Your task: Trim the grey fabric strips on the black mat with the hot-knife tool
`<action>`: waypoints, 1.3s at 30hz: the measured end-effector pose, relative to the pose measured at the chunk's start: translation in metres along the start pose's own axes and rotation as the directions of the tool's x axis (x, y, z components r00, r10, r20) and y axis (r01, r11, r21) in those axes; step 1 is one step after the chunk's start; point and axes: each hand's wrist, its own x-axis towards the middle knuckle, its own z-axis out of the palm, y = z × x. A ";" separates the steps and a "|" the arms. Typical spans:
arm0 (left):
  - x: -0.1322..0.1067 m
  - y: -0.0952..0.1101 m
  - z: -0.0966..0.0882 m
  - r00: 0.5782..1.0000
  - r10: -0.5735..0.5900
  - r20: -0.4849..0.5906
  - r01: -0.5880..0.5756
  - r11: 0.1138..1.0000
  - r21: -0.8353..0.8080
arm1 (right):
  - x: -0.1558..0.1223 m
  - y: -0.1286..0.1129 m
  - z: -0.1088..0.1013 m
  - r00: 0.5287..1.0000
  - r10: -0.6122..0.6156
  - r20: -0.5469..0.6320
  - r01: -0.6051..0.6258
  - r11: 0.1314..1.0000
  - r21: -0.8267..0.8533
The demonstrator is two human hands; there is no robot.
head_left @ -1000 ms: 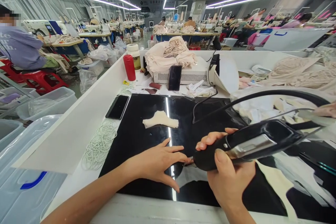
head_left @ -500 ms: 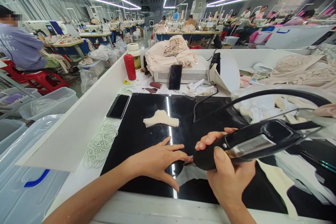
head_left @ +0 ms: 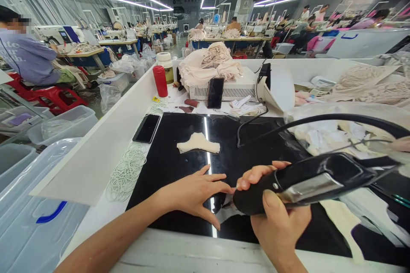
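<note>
My right hand is wrapped round the barrel of a black corded hand tool with a silver panel on its side. Its rounded front end points left and down; the working tip is hidden. Fingers spread, my left hand rests low over the glossy black work surface. The left index fingertip comes close to the tool's front end; contact is hard to tell. Between the hands, a sheer, greyish piece lies on the surface. Beyond them sits a small stack of cream fabric pieces.
Left of the black surface lie a phone and a heap of pale green cord. Cream cut fabric is at right. Behind stand a red bottle, an upright phone and a white vented box. The tool's cable arches rightward.
The whole view has shifted slightly. The tool's front end has tipped a little lower and left, nearer my left fingertips. My left hand stays spread in nearly the same place.
</note>
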 end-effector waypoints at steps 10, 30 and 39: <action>0.001 0.001 -0.001 1.000 0.002 0.009 -0.002 1.000 -0.031 | -0.010 0.002 0.005 0.998 -0.006 0.058 0.005 1.000 0.028; -0.008 -0.002 -0.009 0.935 0.015 -0.354 0.135 0.909 0.395 | 0.025 -0.016 -0.020 0.983 -0.093 -0.156 0.085 0.995 -0.059; 0.015 0.025 0.045 0.932 -0.118 -0.343 0.193 0.962 0.191 | 0.023 -0.004 -0.016 0.990 -0.111 -0.085 0.107 0.993 -0.044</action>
